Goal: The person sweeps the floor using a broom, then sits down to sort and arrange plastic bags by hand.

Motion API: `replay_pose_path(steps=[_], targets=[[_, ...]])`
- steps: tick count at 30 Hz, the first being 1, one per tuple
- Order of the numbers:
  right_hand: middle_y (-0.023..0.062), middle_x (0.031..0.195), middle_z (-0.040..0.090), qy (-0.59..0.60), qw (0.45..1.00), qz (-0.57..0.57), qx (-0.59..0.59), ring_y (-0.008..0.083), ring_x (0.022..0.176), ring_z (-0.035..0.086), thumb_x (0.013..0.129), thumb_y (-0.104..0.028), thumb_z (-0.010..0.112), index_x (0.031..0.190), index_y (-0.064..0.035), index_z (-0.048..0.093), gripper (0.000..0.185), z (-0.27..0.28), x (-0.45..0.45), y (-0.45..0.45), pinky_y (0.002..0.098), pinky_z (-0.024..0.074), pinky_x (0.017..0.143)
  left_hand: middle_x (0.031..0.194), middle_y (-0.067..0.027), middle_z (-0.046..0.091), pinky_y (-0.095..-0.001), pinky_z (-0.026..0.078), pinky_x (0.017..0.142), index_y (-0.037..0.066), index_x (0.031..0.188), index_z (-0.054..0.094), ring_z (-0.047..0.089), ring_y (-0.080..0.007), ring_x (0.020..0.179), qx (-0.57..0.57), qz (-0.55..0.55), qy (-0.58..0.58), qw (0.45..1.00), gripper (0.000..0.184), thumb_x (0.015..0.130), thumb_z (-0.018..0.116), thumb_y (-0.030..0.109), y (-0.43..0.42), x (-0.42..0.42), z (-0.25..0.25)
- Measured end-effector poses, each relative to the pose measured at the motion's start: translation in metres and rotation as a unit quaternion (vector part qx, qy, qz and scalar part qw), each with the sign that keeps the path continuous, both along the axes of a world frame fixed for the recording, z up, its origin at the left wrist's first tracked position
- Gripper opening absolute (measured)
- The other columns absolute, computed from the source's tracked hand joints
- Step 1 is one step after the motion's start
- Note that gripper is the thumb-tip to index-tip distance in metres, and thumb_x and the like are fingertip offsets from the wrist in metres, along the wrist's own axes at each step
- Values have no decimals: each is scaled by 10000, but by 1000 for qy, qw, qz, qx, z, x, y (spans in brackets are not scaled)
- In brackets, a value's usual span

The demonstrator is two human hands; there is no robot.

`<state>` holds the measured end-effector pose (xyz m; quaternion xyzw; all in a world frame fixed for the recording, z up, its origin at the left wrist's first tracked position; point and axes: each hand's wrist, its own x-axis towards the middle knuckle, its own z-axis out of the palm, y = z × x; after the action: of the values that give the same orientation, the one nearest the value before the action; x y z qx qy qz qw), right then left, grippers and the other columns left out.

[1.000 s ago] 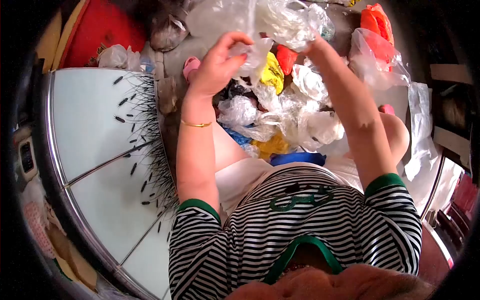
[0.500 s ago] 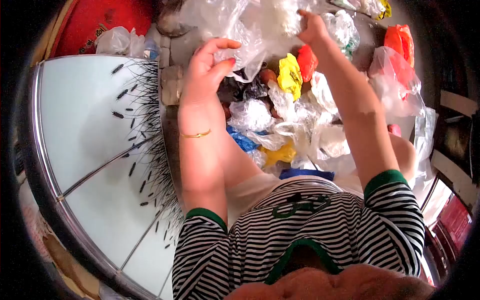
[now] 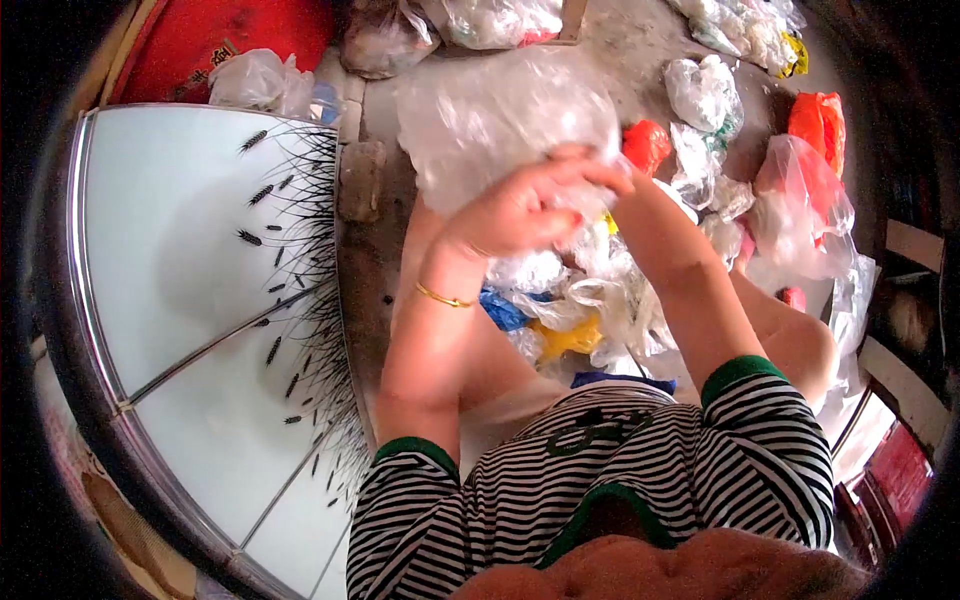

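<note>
A large translucent plastic bag (image 3: 500, 115) spreads out beyond my hands, above the floor. My left hand (image 3: 510, 212), with a gold bracelet at its wrist, lies across its near edge. The fingers are bent to the right, closed on the plastic. My right hand (image 3: 606, 178) meets it at the bag's right side, mostly hidden behind the left fingers and the film. Between my legs lies a heap of crumpled plastic bags (image 3: 600, 310), with a yellow bag (image 3: 568, 336) and a blue bag (image 3: 503, 310) in it.
At my left stands a glass-topped table (image 3: 180, 300) with a dark wheat pattern. A brick (image 3: 361, 180) sits beside it. Red bags (image 3: 817, 130) and white bags (image 3: 700, 92) lie to the right. Stuffed bags (image 3: 390, 42) are at the back, near a red surface (image 3: 240, 35).
My left hand has moved right and towards me, up to the right hand. The right hand has drawn back. The translucent bag now spreads wide, and the view has shifted slightly.
</note>
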<state>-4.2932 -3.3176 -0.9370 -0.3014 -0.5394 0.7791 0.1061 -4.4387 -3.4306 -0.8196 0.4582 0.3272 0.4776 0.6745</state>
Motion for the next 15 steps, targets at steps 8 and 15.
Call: replay_pose_path(steps=[8,15], targets=[[161,1124,481,-90,987,-32,127,299,987,517,829,-211,483,1147,-59,499,352,-12,17,49,410,438,853,1126,-70,515,-251,409,784,102,1128,564,468,-173,1066,127,-141,69,979,467,698,495,-64,-9,31,-5],[153,1126,454,-168,961,-85,204,288,980,505,813,-232,514,1129,-93,520,345,-50,7,63,401,446,823,1059,-90,518,-287,352,917,62,945,637,483,-192,1027,35,207,337,918,264,698,579,-13,-13,-62,-33]])
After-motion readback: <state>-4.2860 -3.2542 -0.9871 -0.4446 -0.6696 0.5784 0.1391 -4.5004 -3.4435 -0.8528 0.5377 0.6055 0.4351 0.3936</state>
